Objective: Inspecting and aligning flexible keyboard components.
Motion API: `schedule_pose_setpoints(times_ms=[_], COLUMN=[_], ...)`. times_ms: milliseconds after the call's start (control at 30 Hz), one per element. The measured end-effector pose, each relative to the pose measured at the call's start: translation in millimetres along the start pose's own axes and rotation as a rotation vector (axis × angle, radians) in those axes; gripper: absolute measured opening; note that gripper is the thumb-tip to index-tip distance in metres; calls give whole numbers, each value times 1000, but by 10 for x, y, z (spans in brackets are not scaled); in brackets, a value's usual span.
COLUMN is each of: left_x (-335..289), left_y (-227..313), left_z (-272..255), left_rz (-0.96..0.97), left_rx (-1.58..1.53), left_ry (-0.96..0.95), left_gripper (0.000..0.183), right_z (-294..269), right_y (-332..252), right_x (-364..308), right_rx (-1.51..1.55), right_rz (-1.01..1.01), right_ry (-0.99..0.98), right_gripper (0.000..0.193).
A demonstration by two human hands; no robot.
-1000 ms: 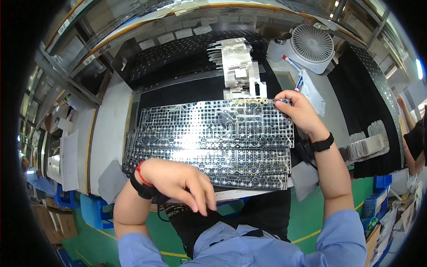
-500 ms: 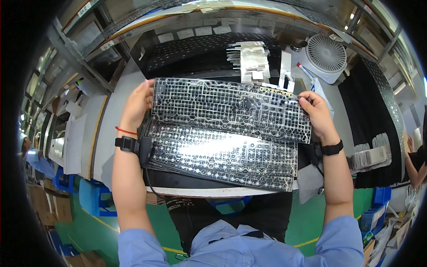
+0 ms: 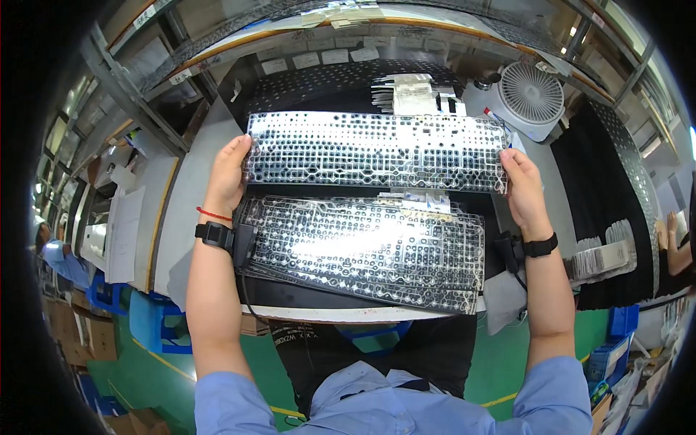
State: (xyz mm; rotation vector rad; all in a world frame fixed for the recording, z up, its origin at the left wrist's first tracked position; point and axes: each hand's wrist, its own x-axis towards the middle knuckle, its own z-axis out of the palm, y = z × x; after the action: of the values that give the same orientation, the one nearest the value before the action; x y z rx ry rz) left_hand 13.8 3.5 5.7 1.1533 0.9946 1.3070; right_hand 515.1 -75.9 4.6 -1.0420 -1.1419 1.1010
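Note:
Between my two hands I hold up a keyboard membrane sheet point(image 3: 377, 151), long, glossy and patterned with dark dots and pale traces. My left hand point(image 3: 230, 168) pinches its left edge. My right hand point(image 3: 520, 185) grips the right edge, thumb on top. Below it, at the table's near side, lies a stack of similar membrane sheets point(image 3: 348, 264), slightly fanned, with bright glare across the middle. Pale connector tails point(image 3: 420, 199) show at the stack's far edge. Beyond the held sheet lies a pile of pale strips point(image 3: 413, 90), its near part covered.
A white fan point(image 3: 533, 94) stands at the back right. Bundled pale strips point(image 3: 605, 254) rest on the black cloth point(image 3: 602, 196) to the right. A shelf point(image 3: 348, 25) spans the back. Another person's arm point(image 3: 676, 243) shows at the far right.
The held sheet has moved away from me, off the stack, and tilted so that it now catches the light. More of the stack's far edge shows. Both hands keep their hold.

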Motion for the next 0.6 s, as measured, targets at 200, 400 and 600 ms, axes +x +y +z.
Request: schedule_pose_setpoints(times_ms=[200,400,600], left_x=[-15,-35,-32], left_y=[-1,25,13], left_z=[3,42,13], left_rz=[1,1,7], left_rx=[5,3,-13], left_ry=[-3,16,-7], left_gripper=[22,22,21], right_z=[119,26,116], right_y=[-4,29,-26], right_x=[-11,2,-22], right_rx=[16,-46,-77], right_rz=[-88,-87,-124], right_ry=[74,58,110], right_gripper=[16,15,15])
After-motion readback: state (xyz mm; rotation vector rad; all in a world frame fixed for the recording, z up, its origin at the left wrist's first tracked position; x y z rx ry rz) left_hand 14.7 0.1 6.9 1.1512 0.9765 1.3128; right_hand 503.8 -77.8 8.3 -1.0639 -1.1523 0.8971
